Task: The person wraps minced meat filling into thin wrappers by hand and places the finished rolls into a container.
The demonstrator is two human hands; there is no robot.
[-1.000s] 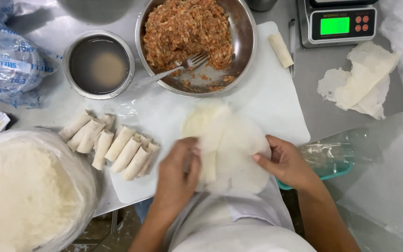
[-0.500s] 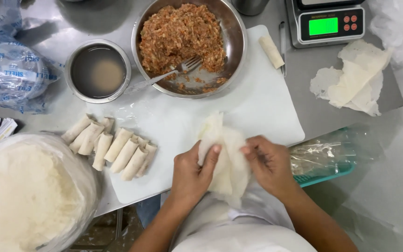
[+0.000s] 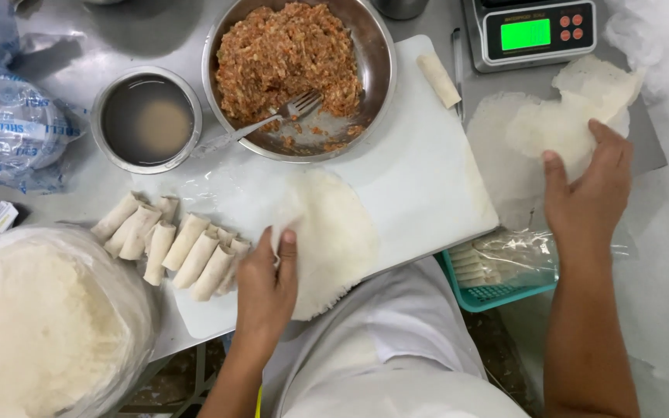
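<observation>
On the cutting board (image 3: pixel 427 166), my left hand (image 3: pixel 266 290) presses one wrapper (image 3: pixel 327 232) flat; my right hand (image 3: pixel 591 182) pinches torn wrappers (image 3: pixel 559 128) aside.

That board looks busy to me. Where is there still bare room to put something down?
Bare board lies between the round wrapper, the filling bowl and the lone roll. The left end is crowded with finished rolls. Loose wrappers under the right hand cover the space beside the scale.
</observation>
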